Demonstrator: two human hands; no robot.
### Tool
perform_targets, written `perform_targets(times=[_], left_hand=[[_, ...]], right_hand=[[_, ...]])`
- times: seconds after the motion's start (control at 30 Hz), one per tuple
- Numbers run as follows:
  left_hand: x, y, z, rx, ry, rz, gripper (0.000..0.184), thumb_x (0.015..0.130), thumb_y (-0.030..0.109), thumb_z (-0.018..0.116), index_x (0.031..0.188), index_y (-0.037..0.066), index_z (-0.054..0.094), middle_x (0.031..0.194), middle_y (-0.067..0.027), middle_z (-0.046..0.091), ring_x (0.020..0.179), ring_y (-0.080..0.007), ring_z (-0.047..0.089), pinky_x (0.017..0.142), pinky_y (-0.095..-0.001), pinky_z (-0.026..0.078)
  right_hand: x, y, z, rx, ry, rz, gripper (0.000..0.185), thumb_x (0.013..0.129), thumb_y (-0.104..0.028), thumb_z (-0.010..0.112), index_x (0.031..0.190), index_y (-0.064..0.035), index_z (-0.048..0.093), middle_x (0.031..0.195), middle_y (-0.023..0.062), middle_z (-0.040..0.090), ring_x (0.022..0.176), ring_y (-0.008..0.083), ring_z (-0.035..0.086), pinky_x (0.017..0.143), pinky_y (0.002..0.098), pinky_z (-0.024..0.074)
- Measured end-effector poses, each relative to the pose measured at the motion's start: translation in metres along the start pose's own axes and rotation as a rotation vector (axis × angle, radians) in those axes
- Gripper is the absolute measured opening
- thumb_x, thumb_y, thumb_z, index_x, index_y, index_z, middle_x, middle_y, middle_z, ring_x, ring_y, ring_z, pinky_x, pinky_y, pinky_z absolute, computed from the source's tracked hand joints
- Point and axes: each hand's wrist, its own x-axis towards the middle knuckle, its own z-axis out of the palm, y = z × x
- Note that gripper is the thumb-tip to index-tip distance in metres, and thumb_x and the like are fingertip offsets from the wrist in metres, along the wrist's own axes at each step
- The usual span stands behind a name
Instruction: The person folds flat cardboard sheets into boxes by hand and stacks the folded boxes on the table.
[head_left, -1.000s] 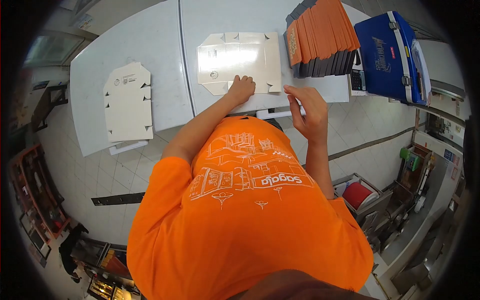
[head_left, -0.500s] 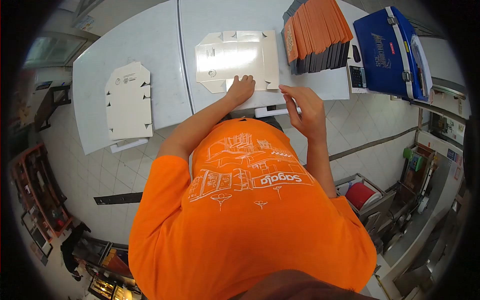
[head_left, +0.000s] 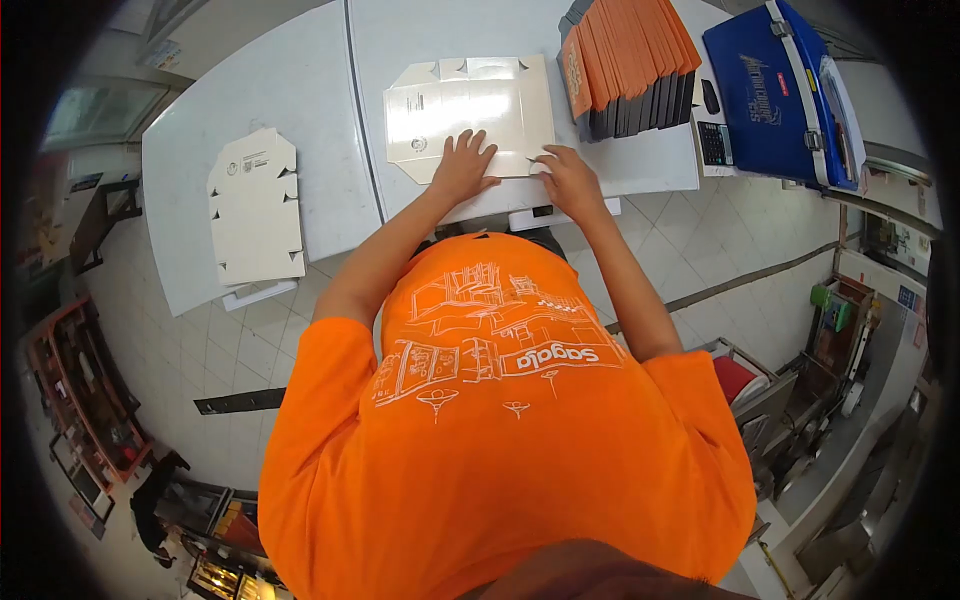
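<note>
A flat cream-coloured cardboard box blank with cut notches and small printing lies on the table before me. My left hand rests palm down on its near edge, fingers spread. At the blank's near right corner, my right hand has thumb and forefinger closed on a small corner flap. Part of that flap is hidden by the fingers. A second box blank of the same kind lies flat on the left, away from both hands.
A stack of orange and dark folded cardboard pieces stands right of the blank. Beyond it are a calculator and a blue case with metal latches. The white table has a seam running left of the blank.
My right hand has come down and left from the air onto the blank's near right corner. My left hand has shifted slightly left, its fingers spreading farther over the card.
</note>
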Motion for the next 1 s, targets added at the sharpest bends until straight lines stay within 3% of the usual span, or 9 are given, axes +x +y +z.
perform_targets(times=[0.1, 0.3, 0.4, 0.5, 0.6, 0.7, 0.8, 0.9, 1.0], left_hand=[[0.004, -0.003, -0.011, -0.042, -0.053, 0.003, 0.076, 0.087, 0.062, 0.077, 0.145, 0.015, 0.06, 0.156, -0.0161, 0.049, 0.146, -0.0409, 0.043, 0.114, -0.0631, 0.039], [0.007, -0.008, -0.026, -0.128, -0.063, 0.007, 0.057, 0.091, 0.054, 0.075, 0.132, 0.014, 0.071, 0.146, -0.0159, 0.057, 0.136, -0.0402, 0.051, 0.109, -0.0565, 0.046], [0.008, -0.012, -0.017, -0.174, 0.051, 0.026, 0.042, 0.097, 0.046, 0.071, 0.122, 0.014, 0.077, 0.14, -0.0161, 0.06, 0.133, -0.0401, 0.053, 0.105, -0.0574, 0.048], [0.01, -0.015, -0.012, -0.197, 0.122, 0.029, 0.028, 0.1, 0.034, 0.066, 0.111, 0.011, 0.079, 0.129, -0.0161, 0.066, 0.127, -0.0395, 0.058, 0.101, -0.0545, 0.051], [0.022, -0.024, -0.01, -0.158, -0.069, 0.016, 0.024, 0.102, 0.028, 0.066, 0.116, 0.012, 0.077, 0.13, -0.0109, 0.069, 0.13, -0.0357, 0.059, 0.099, -0.0517, 0.053], [0.024, -0.024, -0.01, -0.232, -0.034, -0.052, 0.016, 0.099, 0.02, 0.068, 0.109, 0.009, 0.075, 0.126, -0.0076, 0.071, 0.127, -0.0325, 0.062, 0.094, -0.0504, 0.056], [0.023, -0.026, -0.011, -0.223, 0.04, -0.026, 0.018, 0.1, 0.02, 0.066, 0.109, 0.006, 0.073, 0.118, -0.0122, 0.073, 0.119, -0.0347, 0.066, 0.092, -0.0502, 0.057], [0.023, -0.034, -0.023, -0.47, 0.063, -0.087, 0.02, 0.103, 0.021, 0.063, 0.108, 0.003, 0.071, 0.101, -0.0169, 0.076, 0.098, -0.0401, 0.071, 0.083, -0.0496, 0.057], [0.009, -0.041, -0.097, -0.7, 0.081, -0.323, 0.029, 0.104, 0.025, 0.062, 0.104, -0.003, 0.066, 0.097, -0.0221, 0.074, 0.084, -0.0469, 0.068, 0.078, -0.0482, 0.056]], right_hand=[[0.019, 0.026, 0.032, -0.086, -0.192, -0.053, 0.023, 0.09, -0.014, 0.074, 0.111, -0.0079, 0.076, 0.132, 0.0143, 0.067, 0.127, 0.0334, 0.061, 0.101, 0.046, 0.0549], [0.04, 0.037, 0.028, -0.035, -0.47, -0.044, 0.018, 0.091, -0.015, 0.071, 0.108, -0.0081, 0.076, 0.114, 0.0137, 0.067, 0.112, 0.0365, 0.061, 0.098, 0.0461, 0.0545], [0.049, 0.047, 0.034, -0.025, -0.465, -0.061, 0.016, 0.093, -0.011, 0.067, 0.106, -0.0054, 0.074, 0.11, 0.0172, 0.072, 0.109, 0.039, 0.065, 0.094, 0.0475, 0.0552], [0.059, 0.052, 0.03, 0.13, -0.477, 0.106, 0.017, 0.094, -0.007, 0.063, 0.107, -0.0035, 0.073, 0.104, 0.0223, 0.075, 0.105, 0.042, 0.07, 0.09, 0.0493, 0.0556], [0.059, 0.053, 0.032, 0.07, -0.397, 0.168, 0.017, 0.095, -0.004, 0.061, 0.108, -0.0018, 0.073, 0.103, 0.025, 0.075, 0.1, 0.0432, 0.073, 0.088, 0.05, 0.0557], [0.057, 0.06, 0.036, 0.058, -0.432, 0.096, 0.016, 0.093, -0.003, 0.065, 0.106, -0.0014, 0.074, 0.103, 0.0241, 0.075, 0.101, 0.0423, 0.073, 0.087, 0.0483, 0.0569], [0.051, 0.069, 0.037, 0.152, -0.328, 0.152, 0.018, 0.091, -0.003, 0.073, 0.109, -0.0013, 0.076, 0.104, 0.0237, 0.076, 0.094, 0.0415, 0.074, 0.083, 0.043, 0.0574], [0.053, 0.064, 0.038, 0.212, -0.122, 0.173, 0.018, 0.088, -0.005, 0.079, 0.106, -0.0003, 0.076, 0.094, 0.0203, 0.077, 0.087, 0.0341, 0.075, 0.079, 0.0381, 0.0565], [0.067, 0.001, 0.006, 0.458, 0.257, 0.203, 0.02, 0.088, -0.01, 0.082, 0.105, -0.0009, 0.075, 0.097, 0.0152, 0.076, 0.089, 0.0314, 0.074, 0.081, 0.0401, 0.0566]])
